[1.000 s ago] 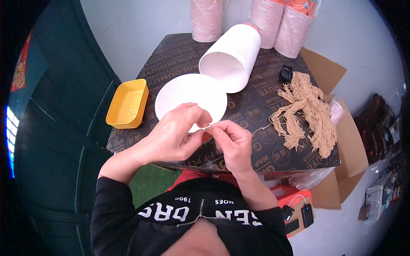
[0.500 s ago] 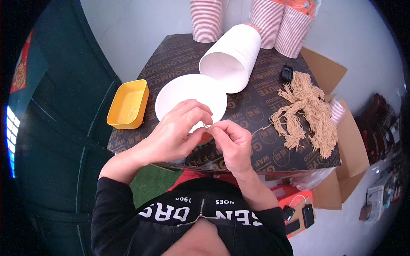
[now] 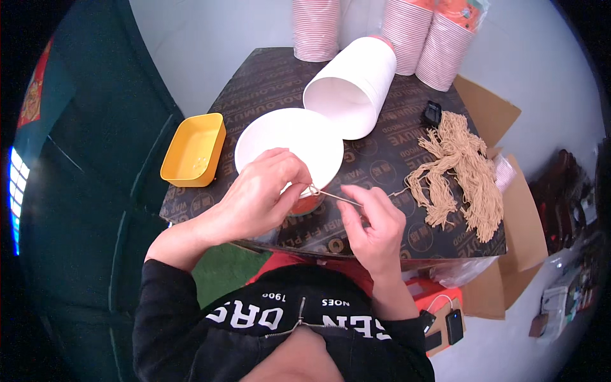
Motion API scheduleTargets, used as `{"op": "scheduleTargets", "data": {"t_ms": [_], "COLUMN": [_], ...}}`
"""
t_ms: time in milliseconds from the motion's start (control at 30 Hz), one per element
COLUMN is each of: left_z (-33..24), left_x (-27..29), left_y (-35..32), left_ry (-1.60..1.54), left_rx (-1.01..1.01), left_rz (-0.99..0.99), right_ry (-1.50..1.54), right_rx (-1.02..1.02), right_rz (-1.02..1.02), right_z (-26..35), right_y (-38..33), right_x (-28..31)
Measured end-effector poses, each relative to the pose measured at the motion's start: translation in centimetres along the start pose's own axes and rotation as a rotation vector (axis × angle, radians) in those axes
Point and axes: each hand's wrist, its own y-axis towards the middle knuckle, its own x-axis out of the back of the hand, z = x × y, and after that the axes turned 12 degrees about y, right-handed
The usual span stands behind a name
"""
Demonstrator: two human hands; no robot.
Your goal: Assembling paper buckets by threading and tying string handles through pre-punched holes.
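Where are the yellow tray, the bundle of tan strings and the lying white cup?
yellow tray (image 3: pixel 193 148), head view, bare inner floor
string bundle (image 3: pixel 463 167), head view, middle of the strands
white cup (image 3: pixel 369 73), head view, outer side wall

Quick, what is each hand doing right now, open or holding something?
Left hand: closed, pinching one end of a thin tan string over the white bowl.
Right hand: closed, pinching the same string, stretched between both hands.

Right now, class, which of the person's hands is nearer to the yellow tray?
Left. The left hand is just right of the yellow tray, over the white bowl; the right hand is farther right.
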Motion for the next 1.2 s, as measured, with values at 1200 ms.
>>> {"op": "scheduleTargets", "data": {"t_ms": [1200], "left_z": [5.5], "left_x": [4.2], "left_y": [-1.8], "left_ry": [0.455], "left_rx": [-0.135], "left_rz": [0.29], "right_ry": [0.211], "right_rx": [-0.317], "right_rz": [-0.254], "right_z": [-3.2], "right_y": [0.1], "right_x": [5.6]}}
